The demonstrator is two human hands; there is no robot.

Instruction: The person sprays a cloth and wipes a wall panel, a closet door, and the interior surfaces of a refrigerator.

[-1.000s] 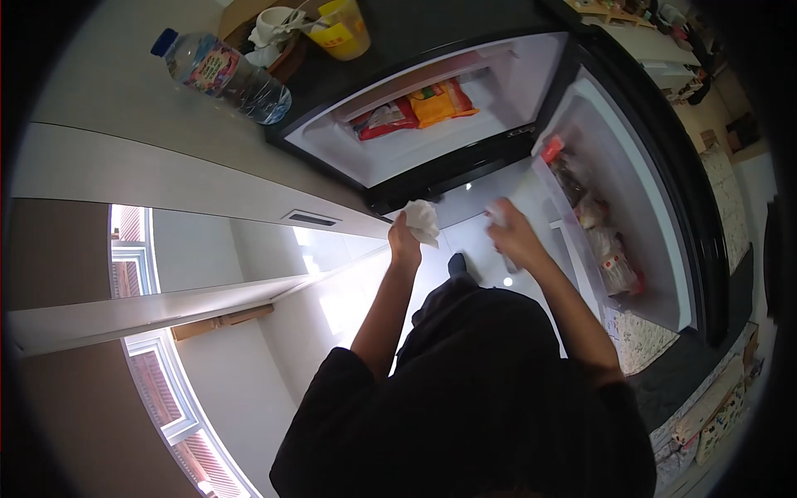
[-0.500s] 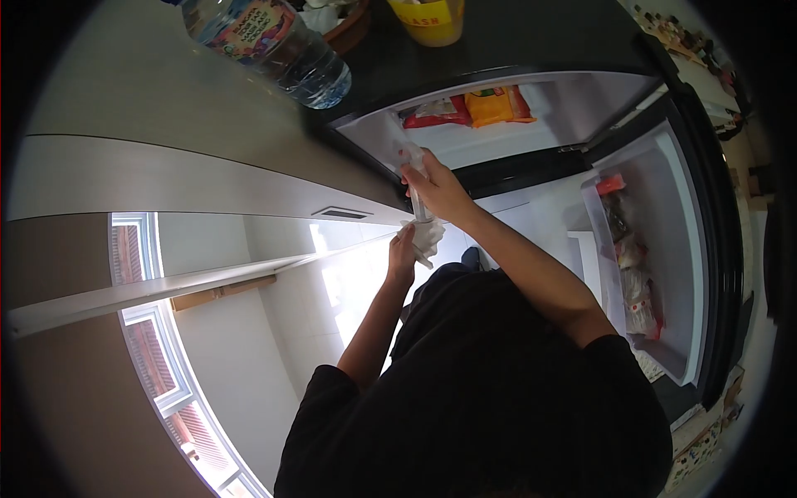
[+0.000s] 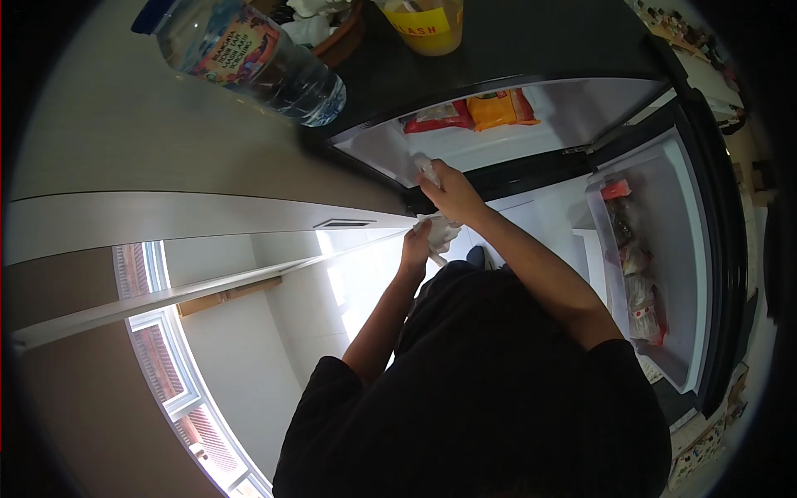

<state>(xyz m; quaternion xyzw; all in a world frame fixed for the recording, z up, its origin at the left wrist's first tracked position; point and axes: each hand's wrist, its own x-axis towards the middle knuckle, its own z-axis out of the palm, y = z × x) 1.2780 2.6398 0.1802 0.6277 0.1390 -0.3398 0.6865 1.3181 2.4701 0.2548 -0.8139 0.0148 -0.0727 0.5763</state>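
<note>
My right hand [image 3: 452, 195] is closed around the upper part of a crumpled white, partly see-through plastic bag [image 3: 444, 236]. A clear, whitish end of it sticks out past the fingers toward the freezer. Just below, my left hand [image 3: 416, 246] pinches the bag's loose, bunched part. Both hands are in front of the open freezer compartment [image 3: 573, 108], near its left front corner. Inside the compartment lie a red packet [image 3: 437, 117] and a yellow-orange packet [image 3: 501, 109].
The freezer door [image 3: 706, 249] stands open on the right, with wrapped items [image 3: 639, 286] in its shelf. On top are a water bottle [image 3: 249, 62], a brown bowl [image 3: 342, 41] and a yellow cup [image 3: 427, 29]. A cabinet edge [image 3: 199, 214] runs along the left.
Both hands have shifted slightly right in view, with the left a little higher. The clear stretch of bag visible between them earlier is now mostly covered by my right hand.
</note>
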